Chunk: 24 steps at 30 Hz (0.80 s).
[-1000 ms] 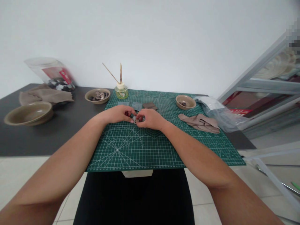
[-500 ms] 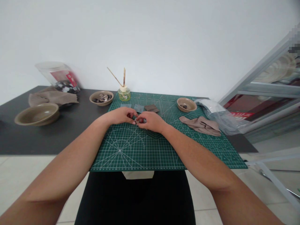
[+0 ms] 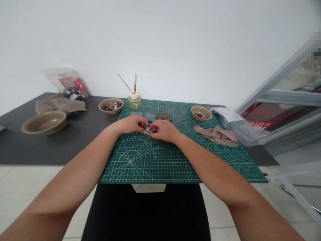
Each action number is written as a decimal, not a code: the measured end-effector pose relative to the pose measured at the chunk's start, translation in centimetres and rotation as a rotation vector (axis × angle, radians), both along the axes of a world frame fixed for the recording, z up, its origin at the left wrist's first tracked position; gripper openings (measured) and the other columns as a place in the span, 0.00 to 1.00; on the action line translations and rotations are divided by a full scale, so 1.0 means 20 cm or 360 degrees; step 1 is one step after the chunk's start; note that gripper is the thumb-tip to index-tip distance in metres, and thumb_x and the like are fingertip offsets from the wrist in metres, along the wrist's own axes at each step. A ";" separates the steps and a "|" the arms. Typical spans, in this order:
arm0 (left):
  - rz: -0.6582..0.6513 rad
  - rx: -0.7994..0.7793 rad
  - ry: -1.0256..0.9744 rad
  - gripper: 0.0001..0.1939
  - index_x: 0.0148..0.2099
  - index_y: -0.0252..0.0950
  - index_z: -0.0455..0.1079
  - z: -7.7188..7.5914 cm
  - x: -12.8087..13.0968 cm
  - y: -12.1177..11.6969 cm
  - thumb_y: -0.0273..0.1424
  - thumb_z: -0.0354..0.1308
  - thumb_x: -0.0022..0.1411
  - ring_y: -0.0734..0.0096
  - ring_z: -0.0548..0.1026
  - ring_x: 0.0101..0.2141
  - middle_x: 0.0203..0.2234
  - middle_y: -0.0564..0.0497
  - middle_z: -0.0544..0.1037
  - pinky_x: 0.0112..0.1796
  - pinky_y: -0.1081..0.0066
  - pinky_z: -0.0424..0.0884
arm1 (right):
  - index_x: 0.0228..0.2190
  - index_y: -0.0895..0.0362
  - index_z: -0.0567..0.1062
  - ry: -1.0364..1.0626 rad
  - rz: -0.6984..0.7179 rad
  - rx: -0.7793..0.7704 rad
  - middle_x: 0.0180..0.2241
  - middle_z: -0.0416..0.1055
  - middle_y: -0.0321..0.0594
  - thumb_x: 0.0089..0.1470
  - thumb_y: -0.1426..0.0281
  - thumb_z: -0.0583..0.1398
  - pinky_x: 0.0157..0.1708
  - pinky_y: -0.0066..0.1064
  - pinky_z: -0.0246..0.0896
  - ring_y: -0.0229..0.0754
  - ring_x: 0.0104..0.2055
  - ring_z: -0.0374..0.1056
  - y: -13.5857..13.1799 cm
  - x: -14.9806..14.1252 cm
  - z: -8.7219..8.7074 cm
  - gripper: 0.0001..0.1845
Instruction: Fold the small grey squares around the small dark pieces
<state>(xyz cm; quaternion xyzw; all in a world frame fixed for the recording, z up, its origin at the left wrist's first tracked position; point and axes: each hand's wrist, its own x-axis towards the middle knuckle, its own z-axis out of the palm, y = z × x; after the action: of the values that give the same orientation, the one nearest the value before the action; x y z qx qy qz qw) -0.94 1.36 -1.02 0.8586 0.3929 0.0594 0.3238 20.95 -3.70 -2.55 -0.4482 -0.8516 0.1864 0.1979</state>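
Over the middle of a green cutting mat, the fingertips of my left hand and my right hand meet in a pinch on a small grey piece. Fingers cover most of it, so its kind is unclear. Just behind the hands lie flat squares: a blue-grey square, a brown square and another blue-grey one partly behind my left hand. To the right a crumpled beige cloth rests on the mat.
A small bowl with few dark pieces stands right, beside a clear plastic bag. Leftward are a bowl of small flat pieces, a larger bowl, a cloth and a tipped clear jar. A reed diffuser stands behind.
The view has shifted slightly, so everything sits a little further right. My fingertips have adjusted around the grey piece, and more of it shows between them.
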 end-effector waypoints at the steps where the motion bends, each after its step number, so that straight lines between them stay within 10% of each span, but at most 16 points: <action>1: -0.0006 -0.0001 0.0003 0.22 0.46 0.36 0.78 0.00 0.00 0.00 0.43 0.66 0.52 0.68 0.72 0.31 0.29 0.53 0.76 0.33 0.70 0.62 | 0.38 0.58 0.82 -0.0008 0.0014 0.0000 0.35 0.80 0.39 0.54 0.68 0.67 0.37 0.28 0.58 0.39 0.37 0.72 0.00 -0.01 0.00 0.09; 24: 0.0027 0.0006 0.0046 0.24 0.48 0.36 0.79 0.02 0.01 -0.01 0.45 0.67 0.52 0.68 0.70 0.30 0.27 0.54 0.73 0.32 0.70 0.61 | 0.40 0.58 0.81 -0.0141 -0.0116 0.0073 0.39 0.78 0.43 0.59 0.60 0.65 0.37 0.30 0.56 0.42 0.40 0.72 0.01 -0.03 0.00 0.14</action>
<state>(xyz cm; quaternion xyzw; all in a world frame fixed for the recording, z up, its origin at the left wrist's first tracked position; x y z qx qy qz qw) -0.74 1.07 -0.62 0.8566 0.4048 0.0505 0.3160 20.37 -3.56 -2.63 -0.4821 -0.8467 0.1394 0.1768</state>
